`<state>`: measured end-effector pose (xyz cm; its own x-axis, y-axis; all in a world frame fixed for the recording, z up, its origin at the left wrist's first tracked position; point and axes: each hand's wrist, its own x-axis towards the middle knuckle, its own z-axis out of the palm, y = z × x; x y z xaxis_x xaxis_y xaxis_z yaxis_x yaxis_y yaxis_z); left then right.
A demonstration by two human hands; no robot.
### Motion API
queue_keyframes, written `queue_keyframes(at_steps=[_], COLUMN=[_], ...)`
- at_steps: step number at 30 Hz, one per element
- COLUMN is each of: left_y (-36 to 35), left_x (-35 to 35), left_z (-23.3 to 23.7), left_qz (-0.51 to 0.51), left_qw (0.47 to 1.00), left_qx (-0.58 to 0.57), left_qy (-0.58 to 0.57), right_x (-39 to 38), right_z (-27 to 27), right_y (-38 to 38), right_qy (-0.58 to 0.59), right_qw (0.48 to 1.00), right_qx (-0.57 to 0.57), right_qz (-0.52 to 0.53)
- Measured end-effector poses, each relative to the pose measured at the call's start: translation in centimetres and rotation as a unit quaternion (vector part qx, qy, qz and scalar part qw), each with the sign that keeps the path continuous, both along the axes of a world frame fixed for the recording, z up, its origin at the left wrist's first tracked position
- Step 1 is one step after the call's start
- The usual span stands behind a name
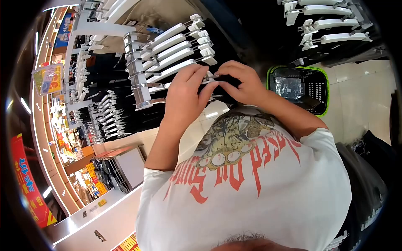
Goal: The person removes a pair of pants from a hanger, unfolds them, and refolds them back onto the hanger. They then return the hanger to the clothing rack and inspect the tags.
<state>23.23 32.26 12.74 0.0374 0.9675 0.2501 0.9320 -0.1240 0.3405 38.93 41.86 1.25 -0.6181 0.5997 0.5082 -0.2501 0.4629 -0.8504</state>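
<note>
My left hand [186,90] is closed at the end of a white clip hanger on the near rack, thumb and fingers pinched around its clip [210,78]. My right hand [245,83] meets it from the other side, its thumb and fingertips pinched at the same clip. Dark cloth [228,81] shows just behind the fingertips. Much of the hanger is hidden behind my left hand. Beside it, several white hangers [173,51] with end clips hang in a row from a metal display rail [137,79], dark garments below them.
A black basket with a green rim [327,90] stands on the tiled floor at right, a clear plastic package [289,88] inside. More white hangers [331,23] with dark garments fill the upper right. Farther racks [106,111], a sign [48,79] and store shelves lie to the left.
</note>
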Motion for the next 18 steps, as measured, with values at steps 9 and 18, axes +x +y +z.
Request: queue_keyframes(at_steps=[9,18], left_y=[1.9,2.9], left_x=[0.1,-1.0], left_z=[0.5,0.0], left_qz=[0.126,0.106], left_qw=[0.987,0.987], left_qx=[-0.022,-0.099], left_qy=[-0.102,-0.065], right_x=[-1.2,-2.0], right_z=[-2.0,-2.0], right_y=[1.0,0.3], right_qy=[-0.018,-0.038], right_qw=[0.981,0.986], right_qx=[-0.185,-0.135], right_qz=[-0.051,-0.088])
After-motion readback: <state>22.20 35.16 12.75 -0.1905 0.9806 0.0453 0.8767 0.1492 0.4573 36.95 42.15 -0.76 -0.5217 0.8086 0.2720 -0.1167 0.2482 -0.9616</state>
